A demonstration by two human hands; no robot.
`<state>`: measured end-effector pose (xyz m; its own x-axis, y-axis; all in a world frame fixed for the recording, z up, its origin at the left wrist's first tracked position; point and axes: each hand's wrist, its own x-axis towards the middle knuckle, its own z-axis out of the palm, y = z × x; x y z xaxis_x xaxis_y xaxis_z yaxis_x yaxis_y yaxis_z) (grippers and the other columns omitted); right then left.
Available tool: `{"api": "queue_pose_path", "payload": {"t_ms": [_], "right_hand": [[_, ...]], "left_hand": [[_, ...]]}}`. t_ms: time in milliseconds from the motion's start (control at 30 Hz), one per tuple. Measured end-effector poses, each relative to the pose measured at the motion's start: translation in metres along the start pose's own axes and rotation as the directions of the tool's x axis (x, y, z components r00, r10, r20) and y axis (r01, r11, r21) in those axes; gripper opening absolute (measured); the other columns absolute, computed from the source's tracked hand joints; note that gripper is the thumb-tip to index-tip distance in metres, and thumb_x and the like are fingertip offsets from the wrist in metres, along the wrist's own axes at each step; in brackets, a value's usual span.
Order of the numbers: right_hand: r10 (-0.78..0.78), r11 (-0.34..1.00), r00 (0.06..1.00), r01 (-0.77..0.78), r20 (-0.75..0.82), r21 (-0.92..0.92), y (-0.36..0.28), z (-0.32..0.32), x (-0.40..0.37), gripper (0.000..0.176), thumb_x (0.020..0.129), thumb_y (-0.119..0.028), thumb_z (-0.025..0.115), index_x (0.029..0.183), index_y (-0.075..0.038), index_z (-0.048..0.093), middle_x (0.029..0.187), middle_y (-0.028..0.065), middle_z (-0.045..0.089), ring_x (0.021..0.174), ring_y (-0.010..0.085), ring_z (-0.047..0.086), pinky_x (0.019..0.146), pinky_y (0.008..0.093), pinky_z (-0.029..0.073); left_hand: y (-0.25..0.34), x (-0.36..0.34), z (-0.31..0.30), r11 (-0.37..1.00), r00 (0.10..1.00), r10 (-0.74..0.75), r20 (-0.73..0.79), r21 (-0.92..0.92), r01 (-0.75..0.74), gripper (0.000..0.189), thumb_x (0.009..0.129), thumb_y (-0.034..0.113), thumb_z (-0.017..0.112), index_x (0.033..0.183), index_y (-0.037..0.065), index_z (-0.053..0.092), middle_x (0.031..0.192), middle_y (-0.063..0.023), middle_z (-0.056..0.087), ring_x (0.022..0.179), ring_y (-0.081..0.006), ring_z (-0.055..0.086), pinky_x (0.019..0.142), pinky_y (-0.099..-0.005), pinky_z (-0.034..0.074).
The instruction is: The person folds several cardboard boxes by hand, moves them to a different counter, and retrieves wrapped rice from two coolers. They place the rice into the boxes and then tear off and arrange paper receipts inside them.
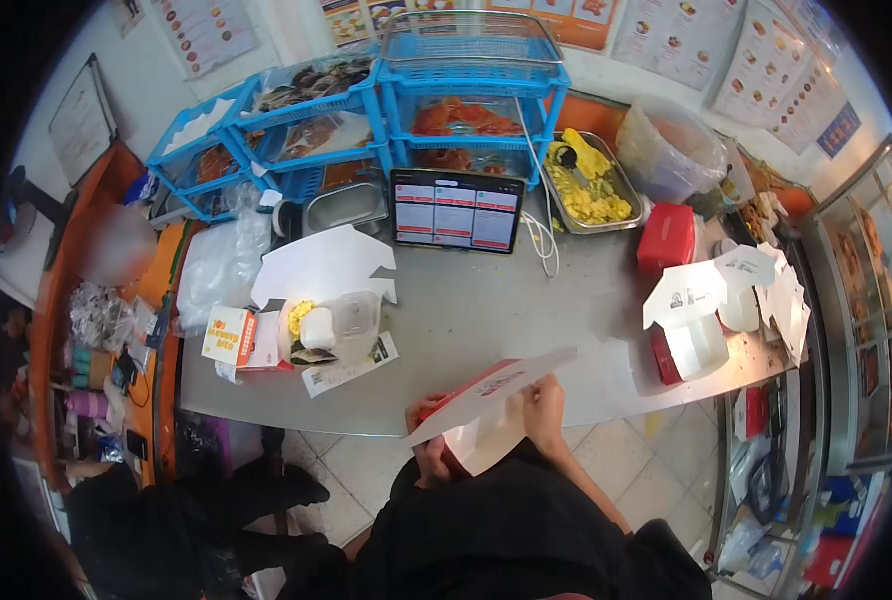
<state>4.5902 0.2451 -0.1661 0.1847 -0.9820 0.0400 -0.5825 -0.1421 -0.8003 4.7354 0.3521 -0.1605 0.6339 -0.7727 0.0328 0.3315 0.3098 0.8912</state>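
Observation:
A red-and-white takeaway food box is held just off the table's front edge, its lid raised and its pale inside showing. My left hand grips the box's left side, with the fingers partly behind the cardboard. On the right side, my right hand is closed on the box's edge near the lid. To the left on the table stands an open box with yellow food and a clear container in it. Several open red-and-white boxes stand on the right.
A tablet leans at the back below blue racks of food trays. A metal tray of yellow food and a red box stand at the back right. Another person's dark-clothed legs are at lower left.

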Motion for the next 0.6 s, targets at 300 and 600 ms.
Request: {"api": "queue_pose_path", "payload": {"t_ms": [300, 600], "right_hand": [[0.245, 0.803, 0.951, -0.090, -0.188, 0.590, 0.027, -0.011, -0.013, 0.011, 0.076, 0.006, 0.064, 0.078, 0.002, 0.054, 0.076, 0.0063, 0.058, 0.070, 0.0126, 0.058, 0.066, 0.0265, 0.047], [0.067, 0.969, 0.984, -0.024, -0.166, 0.246, 0.039, -0.021, -0.016, 0.016, 0.082, -0.008, 0.066, 0.087, 0.005, 0.059, 0.071, 0.0112, 0.063, 0.064, 0.0183, 0.060, 0.062, 0.0306, 0.048]], "left_hand": [[-0.028, 0.006, 0.002, 0.998, 0.959, 0.013, 0.283, 0.054, -0.029, 0.054, 0.078, 0.033, 0.055, 0.121, 0.003, 0.040, 0.123, -0.0186, 0.045, 0.116, -0.0303, 0.048, 0.100, -0.0441, 0.039], [-0.029, -0.006, 0.010, 0.991, 0.967, -0.098, 0.237, 0.107, 0.074, 0.054, 0.076, 0.030, 0.055, 0.120, 0.003, 0.040, 0.124, -0.0172, 0.045, 0.118, -0.0287, 0.046, 0.102, -0.0432, 0.037]]}}
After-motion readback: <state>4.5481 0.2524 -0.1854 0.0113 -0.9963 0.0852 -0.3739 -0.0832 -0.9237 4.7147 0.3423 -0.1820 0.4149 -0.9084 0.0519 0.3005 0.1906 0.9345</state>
